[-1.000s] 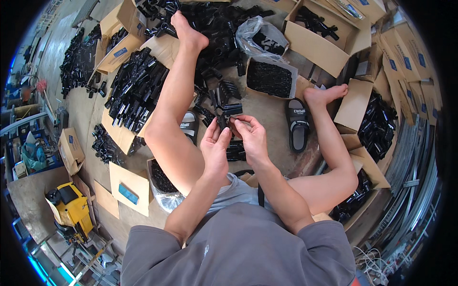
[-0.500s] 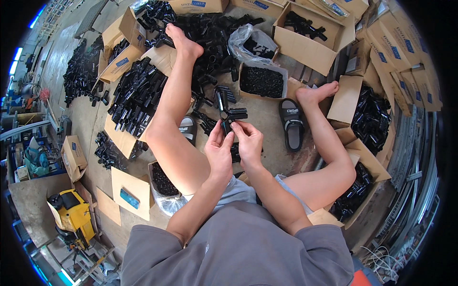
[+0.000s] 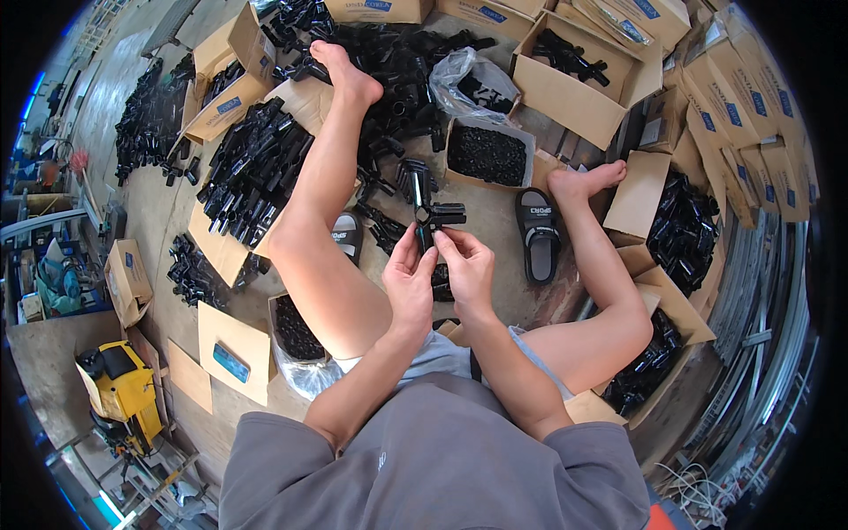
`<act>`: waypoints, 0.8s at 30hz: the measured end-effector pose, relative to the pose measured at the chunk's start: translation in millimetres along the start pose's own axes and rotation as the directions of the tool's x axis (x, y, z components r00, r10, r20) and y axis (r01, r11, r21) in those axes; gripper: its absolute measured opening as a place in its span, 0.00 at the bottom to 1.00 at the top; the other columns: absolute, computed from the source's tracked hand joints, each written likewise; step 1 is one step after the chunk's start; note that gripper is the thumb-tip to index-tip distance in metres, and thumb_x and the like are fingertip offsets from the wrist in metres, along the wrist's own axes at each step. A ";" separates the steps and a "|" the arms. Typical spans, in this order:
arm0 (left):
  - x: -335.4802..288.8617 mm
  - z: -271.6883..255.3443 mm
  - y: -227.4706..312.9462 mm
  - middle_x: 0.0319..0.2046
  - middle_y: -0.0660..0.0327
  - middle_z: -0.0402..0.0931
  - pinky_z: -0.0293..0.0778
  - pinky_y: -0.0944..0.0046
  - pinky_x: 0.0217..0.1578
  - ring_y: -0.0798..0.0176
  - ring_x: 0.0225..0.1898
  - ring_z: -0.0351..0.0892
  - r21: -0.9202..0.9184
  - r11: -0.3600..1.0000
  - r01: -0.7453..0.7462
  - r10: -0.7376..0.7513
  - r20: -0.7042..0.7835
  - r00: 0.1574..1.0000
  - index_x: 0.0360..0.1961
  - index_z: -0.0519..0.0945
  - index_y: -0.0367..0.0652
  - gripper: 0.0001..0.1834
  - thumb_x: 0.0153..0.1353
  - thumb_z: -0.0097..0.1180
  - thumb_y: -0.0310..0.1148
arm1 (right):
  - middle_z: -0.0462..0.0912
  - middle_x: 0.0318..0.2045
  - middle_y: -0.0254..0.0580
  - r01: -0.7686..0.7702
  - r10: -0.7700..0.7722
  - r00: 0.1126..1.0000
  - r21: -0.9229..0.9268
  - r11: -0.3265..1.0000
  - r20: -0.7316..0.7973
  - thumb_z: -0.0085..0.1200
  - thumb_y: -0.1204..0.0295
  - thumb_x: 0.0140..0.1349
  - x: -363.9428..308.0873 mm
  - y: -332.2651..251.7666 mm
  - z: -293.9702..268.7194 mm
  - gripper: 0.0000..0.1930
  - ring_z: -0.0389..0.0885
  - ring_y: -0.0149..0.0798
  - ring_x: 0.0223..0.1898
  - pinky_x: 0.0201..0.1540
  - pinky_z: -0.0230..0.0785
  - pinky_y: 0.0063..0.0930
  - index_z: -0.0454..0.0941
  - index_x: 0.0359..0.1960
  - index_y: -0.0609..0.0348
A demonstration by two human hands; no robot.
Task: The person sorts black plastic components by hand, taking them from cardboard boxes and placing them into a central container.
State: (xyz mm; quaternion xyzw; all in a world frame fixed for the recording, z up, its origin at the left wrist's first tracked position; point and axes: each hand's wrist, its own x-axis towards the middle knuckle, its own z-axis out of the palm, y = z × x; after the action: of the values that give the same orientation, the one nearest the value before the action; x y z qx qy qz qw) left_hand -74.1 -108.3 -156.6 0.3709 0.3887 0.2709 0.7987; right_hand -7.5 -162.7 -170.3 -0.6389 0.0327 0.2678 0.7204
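Both my hands meet in front of me around a glossy black branched connector. One of its arms points away from me and another to the right. My left hand pinches its near end from the left, thumb against fingers. From the other side my right hand grips the same end with thumb and fingertips. Exactly where the fingertips press is partly hidden. Just beyond and left of the hands, similar black pieces lie on the floor.
Black pipe-like parts are heaped left of my leg. A box of small black pieces stands ahead, beside a plastic bag. Open cartons and a black sandal are to the right. A phone lies on cardboard at left.
The connector has shifted slightly up and right in the view, held in the same two-handed pinch. My right fingers sit a little differently on its near end. The whole view has shifted slightly.
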 end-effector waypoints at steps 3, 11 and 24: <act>1.1 -1.6 0.2 0.63 0.50 0.74 0.72 0.65 0.62 0.64 0.62 0.75 -0.010 1.000 -0.006 0.006 0.010 1.000 0.70 0.65 0.29 0.30 0.67 0.53 0.14 | 0.88 0.38 0.39 -0.009 0.008 0.999 0.039 0.999 0.042 0.63 0.73 0.66 0.9 -1.0 1.3 0.10 0.82 0.26 0.40 0.46 0.73 0.22 0.86 0.44 0.68; 0.4 2.6 -10.0 0.63 0.49 0.73 0.69 0.62 0.65 0.61 0.64 0.74 0.092 0.996 -0.012 0.011 0.015 1.000 0.70 0.64 0.28 0.30 0.67 0.54 0.15 | 0.86 0.28 0.33 -0.041 0.039 0.998 -0.051 0.998 -0.040 0.64 0.66 0.65 -1.7 -6.9 -5.4 0.13 0.77 0.24 0.31 0.34 0.71 0.24 0.87 0.33 0.69; 4.1 17.2 -20.5 0.59 0.50 0.76 0.77 0.63 0.59 0.61 0.59 0.78 0.001 0.997 -0.073 0.072 0.068 0.995 0.68 0.66 0.27 0.29 0.65 0.53 0.12 | 0.89 0.37 0.42 0.058 -0.063 0.996 -0.073 0.996 -0.070 0.66 0.70 0.63 1.4 -18.7 -13.9 0.13 0.82 0.28 0.38 0.42 0.73 0.23 0.86 0.42 0.71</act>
State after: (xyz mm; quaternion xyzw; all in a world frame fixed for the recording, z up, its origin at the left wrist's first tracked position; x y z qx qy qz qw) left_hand -54.8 -123.8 -167.5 0.3954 0.3480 0.2862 0.8004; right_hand 5.7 -176.0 -156.5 -0.6740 0.0300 0.2236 0.7034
